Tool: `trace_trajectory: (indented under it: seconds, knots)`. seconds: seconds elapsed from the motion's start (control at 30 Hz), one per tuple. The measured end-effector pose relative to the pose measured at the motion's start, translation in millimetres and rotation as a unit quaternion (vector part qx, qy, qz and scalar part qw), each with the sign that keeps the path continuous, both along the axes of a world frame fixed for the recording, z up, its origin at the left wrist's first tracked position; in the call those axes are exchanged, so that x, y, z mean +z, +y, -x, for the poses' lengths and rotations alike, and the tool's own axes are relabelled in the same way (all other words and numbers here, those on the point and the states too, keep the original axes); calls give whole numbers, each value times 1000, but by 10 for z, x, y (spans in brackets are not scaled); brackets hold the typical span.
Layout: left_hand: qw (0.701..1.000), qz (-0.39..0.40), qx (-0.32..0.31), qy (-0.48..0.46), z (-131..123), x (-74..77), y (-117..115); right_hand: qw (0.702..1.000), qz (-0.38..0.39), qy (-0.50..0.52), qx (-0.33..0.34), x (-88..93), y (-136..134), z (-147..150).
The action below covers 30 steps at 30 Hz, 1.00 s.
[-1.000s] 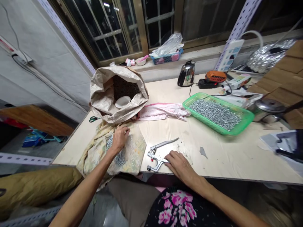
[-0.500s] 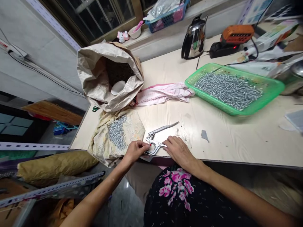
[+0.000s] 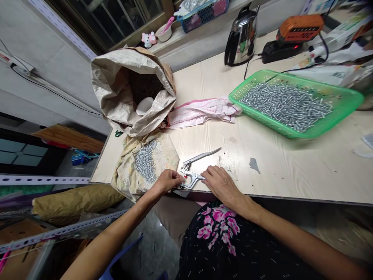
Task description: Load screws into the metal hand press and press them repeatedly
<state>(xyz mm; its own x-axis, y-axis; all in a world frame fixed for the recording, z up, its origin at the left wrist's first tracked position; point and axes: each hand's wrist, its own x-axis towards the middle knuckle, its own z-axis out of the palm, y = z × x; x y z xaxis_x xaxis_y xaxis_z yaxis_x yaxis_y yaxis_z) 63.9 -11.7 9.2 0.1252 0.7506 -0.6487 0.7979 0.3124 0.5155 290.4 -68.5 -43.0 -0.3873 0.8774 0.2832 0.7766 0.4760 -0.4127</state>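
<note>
Head view, remote log:
1. Pliers [image 3: 192,174]: metal, between the hands; I judge them stiff, smooth, moderately heavy; take by the lower handle [image 3: 199,177].
2. Right hand [image 3: 218,179]: fingers curled over that handle (sensible hold).
3. Left hand [image 3: 169,181]: fingertips bunched by the jaws; pinching anything, I cannot tell.

Orange battery pack [image 3: 300,28]: apparently "20V", upside down.

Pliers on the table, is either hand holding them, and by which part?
The right hand holds the pliers by the lower handle. Whether the left hand, at the head end, grips anything cannot be told.
</note>
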Motion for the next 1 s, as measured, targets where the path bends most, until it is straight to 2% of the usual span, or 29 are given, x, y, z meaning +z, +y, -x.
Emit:
trace_trajectory:
  seconds: [0.3,0.47,0.57,0.67,0.8,0.93,1.0]
  knots:
    - [998,54,-30,-21,32,-61,86,998,50,28,25,161,-4,-75]
    - [998,49,-21,-18,52,-57,66,999,23,-14,29,137,240,-251]
    - [999,47,-15,-21,43,-37,42,997,38,-52,51,108,400,-337]
    - [998,50,-14,-20,29,-27,33,992,56,-77,79,164,467,-365]
    - [998,51,-21,-11,23,-33,56,992,60,-80,80,268,419,-340]
    - [997,44,-55,25,6,4,30,993,51,-69,78,278,317,-324]
    - [993,-22,-86,80,-36,52,-45,994,45,-63,78,273,275,-321]
